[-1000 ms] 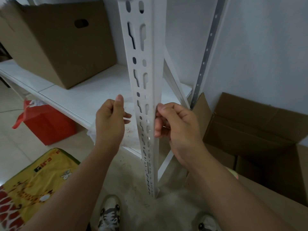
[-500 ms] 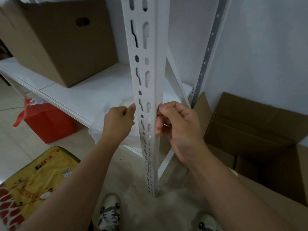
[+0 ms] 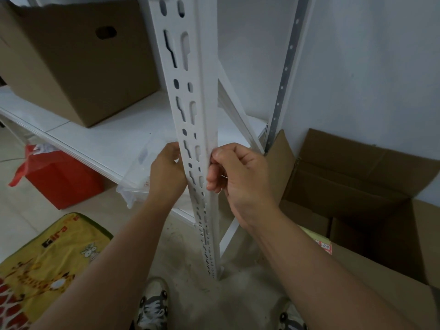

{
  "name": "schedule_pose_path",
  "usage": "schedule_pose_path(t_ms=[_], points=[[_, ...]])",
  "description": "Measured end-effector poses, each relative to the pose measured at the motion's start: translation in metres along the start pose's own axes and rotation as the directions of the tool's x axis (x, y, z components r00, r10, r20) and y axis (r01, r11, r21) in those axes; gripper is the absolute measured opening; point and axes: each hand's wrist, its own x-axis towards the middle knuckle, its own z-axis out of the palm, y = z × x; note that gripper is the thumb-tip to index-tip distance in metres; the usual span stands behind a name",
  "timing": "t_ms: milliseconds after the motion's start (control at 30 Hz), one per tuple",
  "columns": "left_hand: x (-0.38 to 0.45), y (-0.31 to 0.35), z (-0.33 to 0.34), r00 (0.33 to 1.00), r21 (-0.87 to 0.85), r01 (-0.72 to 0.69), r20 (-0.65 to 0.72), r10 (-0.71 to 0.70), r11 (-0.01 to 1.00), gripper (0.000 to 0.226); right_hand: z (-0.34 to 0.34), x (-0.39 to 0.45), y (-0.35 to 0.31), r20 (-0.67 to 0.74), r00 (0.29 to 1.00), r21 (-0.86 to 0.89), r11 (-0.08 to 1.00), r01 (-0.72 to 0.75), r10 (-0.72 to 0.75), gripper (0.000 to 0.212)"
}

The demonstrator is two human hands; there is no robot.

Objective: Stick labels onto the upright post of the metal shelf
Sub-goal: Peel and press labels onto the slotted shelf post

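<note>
white shelf (image 3: 100,139) | left hand (image 3: 166,172) fingers hidden behind post (image 3: 204,129), grip unclear | right hand (image 3: 240,177) pinches post edge

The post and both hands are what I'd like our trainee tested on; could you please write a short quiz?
1. True or false: the right hand is at the post.
2. Which box sits on the shelf? A) red box B) brown box C) open box
3. Fill in: the left hand is partly hidden behind the ____.

Key:
1. True; its fingertips meet the post's right edge.
2. B, the brown box; the red box and open box are on the floor.
3. post
</note>
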Motion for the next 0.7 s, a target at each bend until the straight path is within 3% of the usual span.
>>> schedule_pose_path(t_ms=[100,267,500,700], points=[[-0.0044,0.0043,0.0010,0.999,-0.064,-0.010,-0.038,0.008,0.998,0.023,-0.0027,0.0000,0.0027,0.030,0.999,0.053,0.998,-0.022,0.021,0.024],[-0.0020,0.0032,-0.0008,0.997,-0.017,-0.021,-0.077,0.019,1.000,0.020,-0.0077,0.0007,0.0049,0.115,0.990,0.222,0.970,-0.101,0.077,0.028],[-0.0020,-0.0017,0.0013,0.999,-0.085,-0.026,-0.047,0.022,0.996,0.019,-0.0056,0.0007,0.0026,0.078,0.996,0.072,0.996,-0.056,0.050,0.024],[-0.0040,-0.0023,0.0074,0.999,-0.154,-0.019,-0.048,0.011,0.988,0.023,-0.0049,0.0023,0.0023,0.066,0.997,0.060,0.997,-0.047,0.043,0.030]])
